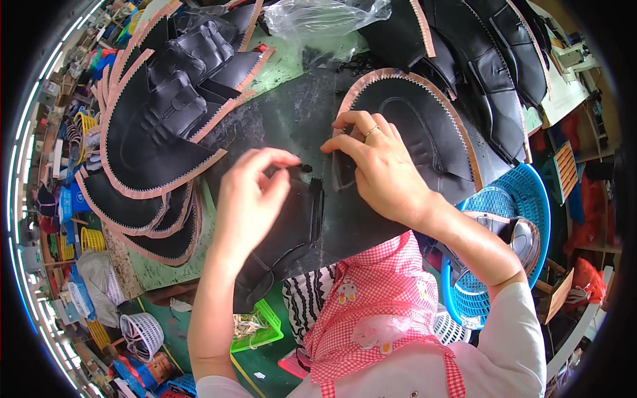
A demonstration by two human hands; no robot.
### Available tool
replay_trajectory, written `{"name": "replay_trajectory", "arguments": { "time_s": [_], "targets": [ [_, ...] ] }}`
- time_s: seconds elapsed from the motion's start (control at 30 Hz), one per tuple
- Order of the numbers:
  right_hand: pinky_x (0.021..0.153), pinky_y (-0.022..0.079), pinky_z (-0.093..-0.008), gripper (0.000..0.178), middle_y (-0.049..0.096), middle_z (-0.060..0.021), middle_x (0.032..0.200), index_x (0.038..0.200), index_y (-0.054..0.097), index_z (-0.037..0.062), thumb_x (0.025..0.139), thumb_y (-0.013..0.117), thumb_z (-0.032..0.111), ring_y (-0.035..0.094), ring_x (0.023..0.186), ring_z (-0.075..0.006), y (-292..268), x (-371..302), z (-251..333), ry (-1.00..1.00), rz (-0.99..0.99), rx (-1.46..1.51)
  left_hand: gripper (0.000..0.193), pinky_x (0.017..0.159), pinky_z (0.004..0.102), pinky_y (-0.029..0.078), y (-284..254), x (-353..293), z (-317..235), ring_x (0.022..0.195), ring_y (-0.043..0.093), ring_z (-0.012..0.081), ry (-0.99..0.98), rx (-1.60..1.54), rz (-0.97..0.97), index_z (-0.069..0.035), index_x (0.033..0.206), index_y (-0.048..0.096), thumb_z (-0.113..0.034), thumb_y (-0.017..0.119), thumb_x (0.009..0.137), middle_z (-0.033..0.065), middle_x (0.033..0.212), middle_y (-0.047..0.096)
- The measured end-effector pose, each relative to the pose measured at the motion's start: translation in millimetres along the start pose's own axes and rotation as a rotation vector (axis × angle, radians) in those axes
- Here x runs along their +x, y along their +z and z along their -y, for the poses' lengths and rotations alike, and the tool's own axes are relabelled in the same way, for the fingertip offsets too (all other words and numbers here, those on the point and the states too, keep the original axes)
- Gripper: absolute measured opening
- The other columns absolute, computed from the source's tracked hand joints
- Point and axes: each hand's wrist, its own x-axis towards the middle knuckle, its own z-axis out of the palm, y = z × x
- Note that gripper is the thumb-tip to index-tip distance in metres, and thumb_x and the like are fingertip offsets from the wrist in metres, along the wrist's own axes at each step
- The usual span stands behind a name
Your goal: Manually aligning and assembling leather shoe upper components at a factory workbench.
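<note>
My left hand hovers over a black leather piece near the table's front edge. Its thumb and index finger are apart, with nothing visible between them. Just beyond the index fingertip is a small dark bit, too small to name. A dark strip runs along the leather piece's right side. My right hand, with a ring on one finger, is held over the near left part of a black shoe upper with a zigzag-stitched tan border. Its fingers are bent and apart; nothing shows in them.
Stacked black uppers with tan borders cover the table's left side. More black uppers overlap at the far right. Clear plastic film lies at the back. A blue basket stands right; a green tray sits below the table.
</note>
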Motion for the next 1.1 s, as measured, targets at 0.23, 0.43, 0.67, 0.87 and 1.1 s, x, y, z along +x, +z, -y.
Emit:
{"name": "replay_trajectory", "arguments": {
  "time_s": [0.23,0.43,0.67,0.87,1.1],
  "targets": [
    [0.088,0.051,-0.0404,0.022,0.061,-0.0098,0.106,0.099,0.073,0.0075,0.078,0.077,0.013,0.062,0.098,-0.0299,19.4,15.5,-6.6,-0.037,-0.032,-0.023,0.026,0.064,0.0291,0.052,8.8,-9.6,-0.4,0.062,0.060,0.0137,0.010,0.113,0.134,-0.004,0.110,0.070,-0.008,0.075,0.086,0.0084,0.099,0.066],
    [0.088,0.052,-0.0391,0.025,0.064,-0.0085,0.105,0.099,0.073,0.0086,0.075,0.079,0.014,0.064,0.099,-0.0282,25.9,23.4,-5.2,-0.125,0.015,0.040,0.015,0.054,0.0258,0.049,7.5,-5.8,15.6,0.058,0.059,0.0098,-0.102,-0.042,0.136,-0.003,0.101,0.072,-0.011,0.075,0.090,0.0051,0.093,0.067],
    [0.082,0.053,-0.0394,0.022,0.067,-0.0048,0.089,0.096,0.072,0.0109,0.076,0.078,0.016,0.067,0.088,-0.0265,28.1,28.3,-5.6,-0.125,0.065,-0.006,0.013,0.045,0.0217,0.045,0.6,-6.0,12.7,0.055,0.060,0.0061,-0.237,-0.211,0.149,-0.001,0.102,0.067,-0.013,0.067,0.098,0.0022,0.085,0.067],
    [0.080,0.053,-0.0270,0.018,0.070,-0.0059,0.090,0.105,0.071,0.0045,0.088,0.073,0.008,0.067,0.084,-0.0134,5.6,32.2,0.0,0.221,0.221,0.294,0.012,0.046,0.0208,0.050,3.6,-3.9,15.1,0.056,0.063,0.0072,-0.259,-0.392,0.136,0.000,0.104,0.063,-0.012,0.062,0.102,0.0021,0.086,0.063],
    [0.080,0.050,-0.0234,0.018,0.071,-0.0030,0.099,0.114,0.070,0.0006,0.099,0.065,0.008,0.061,0.087,-0.0071,3.0,34.2,-9.9,0.249,0.226,0.647,0.013,0.051,0.0204,0.053,8.1,1.6,18.1,0.058,0.064,0.0075,-0.191,-0.536,0.135,-0.002,0.106,0.062,-0.014,0.063,0.102,0.0000,0.084,0.059]
  ]
}}
